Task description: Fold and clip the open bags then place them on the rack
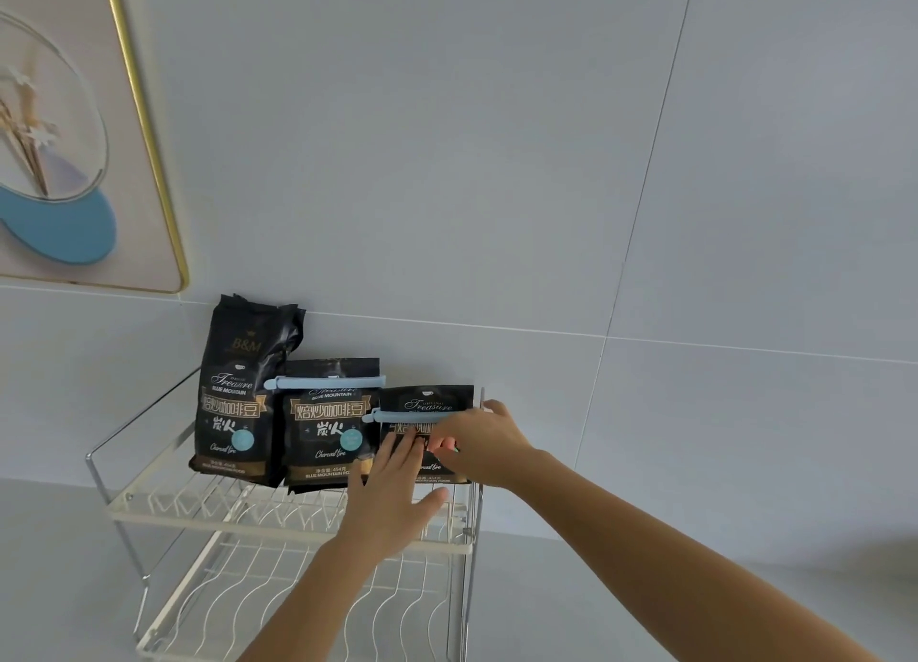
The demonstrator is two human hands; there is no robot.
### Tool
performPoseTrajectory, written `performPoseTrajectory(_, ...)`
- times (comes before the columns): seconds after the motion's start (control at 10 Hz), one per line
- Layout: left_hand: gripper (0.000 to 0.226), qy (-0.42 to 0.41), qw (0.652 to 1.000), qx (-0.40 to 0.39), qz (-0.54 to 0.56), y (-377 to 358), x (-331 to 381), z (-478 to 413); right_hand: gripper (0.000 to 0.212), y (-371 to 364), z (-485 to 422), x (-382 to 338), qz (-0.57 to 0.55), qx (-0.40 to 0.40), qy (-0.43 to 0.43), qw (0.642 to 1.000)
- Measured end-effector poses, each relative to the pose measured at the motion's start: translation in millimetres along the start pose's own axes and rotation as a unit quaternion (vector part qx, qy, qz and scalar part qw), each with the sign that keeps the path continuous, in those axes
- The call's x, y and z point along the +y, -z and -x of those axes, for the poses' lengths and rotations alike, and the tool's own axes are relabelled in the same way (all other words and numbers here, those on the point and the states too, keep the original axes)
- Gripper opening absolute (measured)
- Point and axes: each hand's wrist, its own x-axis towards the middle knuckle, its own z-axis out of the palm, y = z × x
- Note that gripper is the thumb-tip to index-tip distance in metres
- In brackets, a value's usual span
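Three black coffee bags stand on the top tier of a white wire rack (pixel 208 510). The tall left bag (pixel 238 388) has no clip. A blue clip (pixel 323 382) runs across the folded top of the middle bag (pixel 328 428). The short right bag (pixel 427 403) is folded too, and its blue clip (pixel 397 416) lies across its front. My right hand (pixel 484 445) holds the right bag from its right side, fingers on its front. My left hand (pixel 392 492) rests flat against that bag's lower left front, fingers spread.
The rack has a lower wire tier (pixel 258 597) and stands on a grey counter against a pale tiled wall. A gold-framed picture (pixel 74 129) hangs on the wall at the upper left.
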Motion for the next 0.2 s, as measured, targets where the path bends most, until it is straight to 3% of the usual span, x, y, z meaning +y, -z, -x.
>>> performPoseTrajectory(0.1,0.078,0.003,1.000,0.009,0.024,9,-1,7,0.027,3,9,1,-0.024,0.028,0.010,0.999)
performPoseTrajectory(0.2,0.086,-0.010,0.999,0.050,0.011,31,5,12,0.044,13,17,1,-0.002,0.118,0.015,0.993)
